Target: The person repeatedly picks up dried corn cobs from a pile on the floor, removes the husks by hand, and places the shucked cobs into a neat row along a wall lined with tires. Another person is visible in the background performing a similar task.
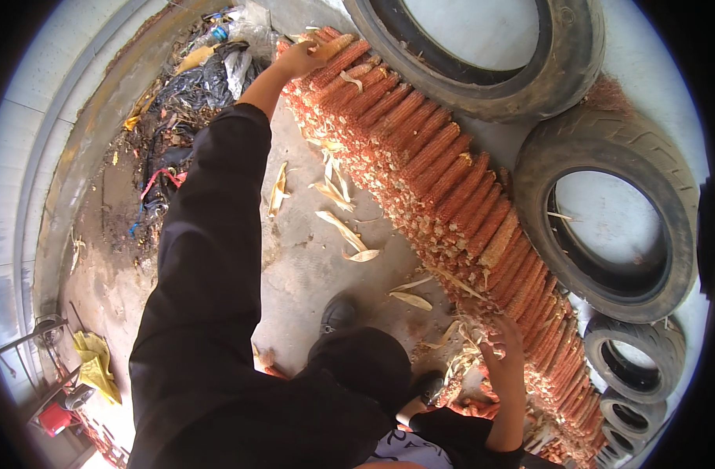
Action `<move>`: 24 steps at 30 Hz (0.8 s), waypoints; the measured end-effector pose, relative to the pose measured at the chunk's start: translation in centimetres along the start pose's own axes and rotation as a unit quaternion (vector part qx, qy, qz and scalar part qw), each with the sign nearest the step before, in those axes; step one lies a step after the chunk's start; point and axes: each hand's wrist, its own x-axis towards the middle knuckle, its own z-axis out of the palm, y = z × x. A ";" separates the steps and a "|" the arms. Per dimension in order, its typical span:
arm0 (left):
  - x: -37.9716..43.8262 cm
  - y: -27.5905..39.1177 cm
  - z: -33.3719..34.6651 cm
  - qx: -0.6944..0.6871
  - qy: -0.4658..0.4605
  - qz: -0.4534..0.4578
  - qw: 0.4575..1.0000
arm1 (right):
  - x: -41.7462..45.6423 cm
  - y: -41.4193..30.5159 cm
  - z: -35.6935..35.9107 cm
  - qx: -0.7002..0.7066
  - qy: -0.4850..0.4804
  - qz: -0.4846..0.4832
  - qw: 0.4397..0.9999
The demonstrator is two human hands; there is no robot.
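A long stack of red corncobs (pixel 427 146) runs diagonally from the top middle to the lower right, the cobs lying side by side with their ends facing outward. At its upper end, my left hand (pixel 301 58) rests on a paler corncob (pixel 337 47) on top, fingers partly curled around it. My right hand (pixel 504 346) is against the side of the stack lower down, fingers spread and bent; whether it grips a cob cannot be told. Loose red corncobs (pixel 474 407) lie on the floor below that hand.
Used tyres (pixel 609 117) lean along the wall behind the stack. Dry corn husks (pixel 342 228) lie scattered over the concrete floor. Black plastic bags (pixel 202 82) and litter are heaped at upper left. A metal cart frame with a yellow sack (pixel 96 363) stands at lower left.
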 end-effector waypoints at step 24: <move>-3.7 2.2 3.5 0.179 0.127 0.166 0.961 | -0.6 0.6 0.3 -0.032 -0.038 0.034 0.998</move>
